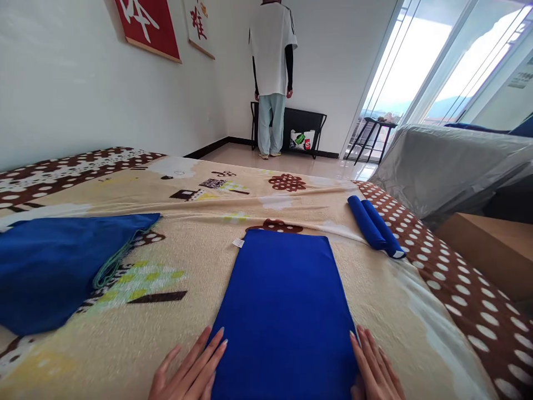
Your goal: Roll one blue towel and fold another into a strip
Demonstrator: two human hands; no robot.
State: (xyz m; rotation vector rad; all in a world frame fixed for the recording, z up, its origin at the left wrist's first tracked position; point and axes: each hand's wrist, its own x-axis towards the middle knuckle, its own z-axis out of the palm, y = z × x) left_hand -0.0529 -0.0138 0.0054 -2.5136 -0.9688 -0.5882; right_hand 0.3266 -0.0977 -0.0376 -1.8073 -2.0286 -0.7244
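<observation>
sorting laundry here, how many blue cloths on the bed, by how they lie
flat folded cloth, with the left hand and right hand at its near corners: 1
rolled cloths: 2
loose cloth pile: 1
total: 4

The folded blue towel (285,308) is a matt, fine-napped cloth with a smooth, even face, as are the two rolled blue towels (377,225) and the loose blue pile (58,266), which shows a lighter stitched edge. The bed blanket (200,261) beneath is a fuzzy, slightly rough fleece-like cloth, matt, printed in beige and brown with white dots. The floor (258,161) looks glossy and hard, the wall (83,94) matt and smooth, and the grey cover (449,161) has a faint sheen.
</observation>
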